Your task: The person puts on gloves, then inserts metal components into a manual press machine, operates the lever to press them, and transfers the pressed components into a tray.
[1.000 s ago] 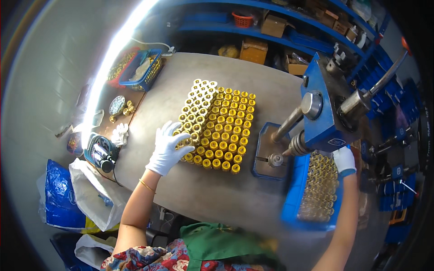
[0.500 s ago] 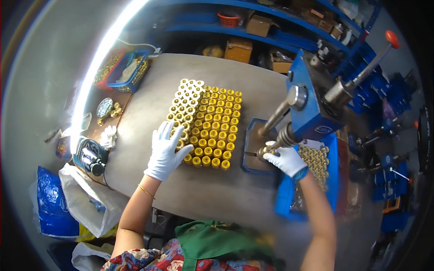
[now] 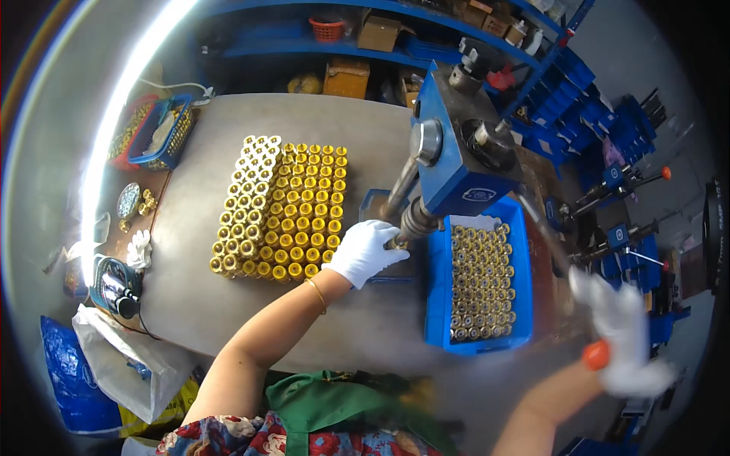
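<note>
My left hand [image 3: 365, 251], in a white glove, reaches across the grey table [image 3: 228, 311] to the base of the blue hand press [image 3: 464, 163]. Its fingertips pinch a small brass part [image 3: 397, 243] right under the press ram [image 3: 417, 220]. My right hand [image 3: 623, 334], also gloved and blurred by motion, is low at the right, closed around the orange knob [image 3: 597, 355] of the press lever. A block of upright brass parts [image 3: 281, 209] stands left of the left hand. A blue tray [image 3: 437, 304] holding rows of brass parts [image 3: 479, 281] lies between my hands.
A blue basket [image 3: 163, 133] with small parts sits at the table's far left corner. Blue shelves with cardboard boxes [image 3: 346, 76] run behind. White plastic bags [image 3: 114, 357] and a black device [image 3: 114, 281] hang off the left edge. More lever presses [image 3: 623, 182] stand to the right.
My left hand left the brass block and moved right to the press base. My right hand moved from the tray to the press base, then onto the lever knob, now low.
</note>
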A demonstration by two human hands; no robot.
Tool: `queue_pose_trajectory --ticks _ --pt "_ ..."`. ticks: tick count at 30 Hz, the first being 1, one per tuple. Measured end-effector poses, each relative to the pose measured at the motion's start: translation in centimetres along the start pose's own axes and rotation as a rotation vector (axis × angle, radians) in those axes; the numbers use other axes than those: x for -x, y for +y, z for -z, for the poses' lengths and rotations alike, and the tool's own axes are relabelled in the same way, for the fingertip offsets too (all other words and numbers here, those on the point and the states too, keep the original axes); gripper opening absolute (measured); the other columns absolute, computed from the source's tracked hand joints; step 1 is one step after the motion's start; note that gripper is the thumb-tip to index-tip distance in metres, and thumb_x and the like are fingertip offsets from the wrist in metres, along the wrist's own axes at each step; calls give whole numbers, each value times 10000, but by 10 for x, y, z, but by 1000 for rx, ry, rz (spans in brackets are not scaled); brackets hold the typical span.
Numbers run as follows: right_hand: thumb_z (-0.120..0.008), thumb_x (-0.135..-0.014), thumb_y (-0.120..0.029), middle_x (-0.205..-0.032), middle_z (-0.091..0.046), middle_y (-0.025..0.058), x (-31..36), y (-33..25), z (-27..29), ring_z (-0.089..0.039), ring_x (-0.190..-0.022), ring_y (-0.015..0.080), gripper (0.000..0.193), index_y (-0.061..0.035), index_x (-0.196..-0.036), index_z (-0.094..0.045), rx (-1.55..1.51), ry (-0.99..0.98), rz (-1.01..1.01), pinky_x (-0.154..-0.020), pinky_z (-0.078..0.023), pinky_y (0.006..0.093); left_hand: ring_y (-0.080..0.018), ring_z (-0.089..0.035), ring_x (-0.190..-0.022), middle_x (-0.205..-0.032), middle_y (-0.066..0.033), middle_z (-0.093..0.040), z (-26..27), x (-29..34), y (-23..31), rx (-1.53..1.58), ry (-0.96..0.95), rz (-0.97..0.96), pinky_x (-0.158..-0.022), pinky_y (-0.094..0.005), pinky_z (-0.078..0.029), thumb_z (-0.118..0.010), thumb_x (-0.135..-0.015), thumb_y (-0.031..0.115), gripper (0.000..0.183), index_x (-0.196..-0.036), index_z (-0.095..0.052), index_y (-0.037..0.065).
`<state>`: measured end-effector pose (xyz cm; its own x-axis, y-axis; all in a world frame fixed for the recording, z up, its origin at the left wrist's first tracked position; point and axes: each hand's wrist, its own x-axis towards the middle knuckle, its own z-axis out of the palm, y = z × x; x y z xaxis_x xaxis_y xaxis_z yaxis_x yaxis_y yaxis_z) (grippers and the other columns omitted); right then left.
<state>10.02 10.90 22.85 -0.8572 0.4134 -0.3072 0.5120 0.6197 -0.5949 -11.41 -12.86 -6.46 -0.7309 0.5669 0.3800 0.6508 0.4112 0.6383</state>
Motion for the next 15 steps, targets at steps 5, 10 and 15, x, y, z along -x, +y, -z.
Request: queue_pose_trajectory --ticks 5,10,15 --pt "-575 -898 -140 -1453 -449 224 -51 44 -130 -464 -1317 314 649 81 -1460 -337 -117 261 522 -1108 -336 373 -321 -649 -895 -907 -119 -688 -2 -1 0 24 0 -27 -810 -420 -514 -782 -736 334 379 -965 -708 41" --pt "-604 -892 -139 -1483 -407 226 -71 47 -145 -418 -1356 313 754 89 -1498 -218 -302 95 472 -1139 -288 367 -336 -643 -900 -905 -136 -679 2 -3 -2 7 -46 19 -822 -430 -509 -786 -737 318 368 -947 -689 31" --pt "-241 -932 -654 -1319 -444 182 -37 -26 -38 -388 -1314 285 903 64 -1481 -254 -911 -410 1207 -1199 -184 379 -339 -641 -910 -925 -139 -672 -2 -6 14 111 48 19 -827 -428 -508 -791 -732 305 382 -979 -674 37"
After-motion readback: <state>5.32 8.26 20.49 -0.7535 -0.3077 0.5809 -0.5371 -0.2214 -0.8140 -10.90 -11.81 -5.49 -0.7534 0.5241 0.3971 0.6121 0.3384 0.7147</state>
